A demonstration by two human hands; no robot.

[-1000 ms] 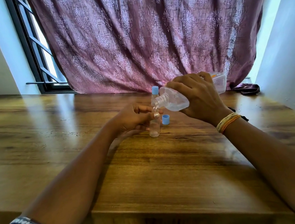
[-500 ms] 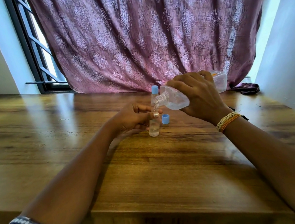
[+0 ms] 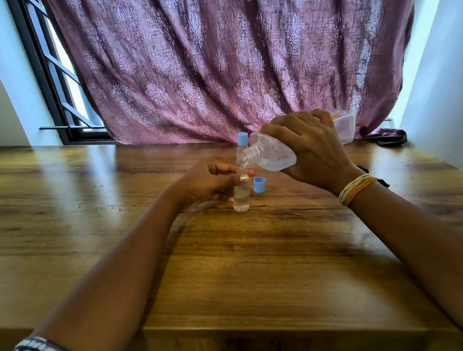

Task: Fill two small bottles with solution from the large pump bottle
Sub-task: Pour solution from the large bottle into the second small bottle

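Observation:
My right hand (image 3: 310, 152) grips the large clear bottle (image 3: 274, 153), which has no pump on it and is tipped with its open threaded neck down to the left. A thin stream runs from that neck into a small clear bottle (image 3: 241, 199) standing upright on the wooden table (image 3: 265, 254). My left hand (image 3: 210, 182) holds this small bottle near its top; it looks mostly full. Its blue cap (image 3: 259, 185) lies on the table just to its right. A second small bottle with a blue cap (image 3: 242, 141) stands behind, partly hidden by the large bottle's neck.
A purple patterned curtain (image 3: 222, 57) hangs right behind the bottles. A dark cloth bundle (image 3: 388, 137) lies at the table's far right corner, beside a white wall (image 3: 455, 84). A barred window (image 3: 63, 89) is at the back left. The table's front edge is close to me.
The liquid level in the small bottle has risen. Both hands have held nearly the same pose, the large bottle staying tipped over the small one.

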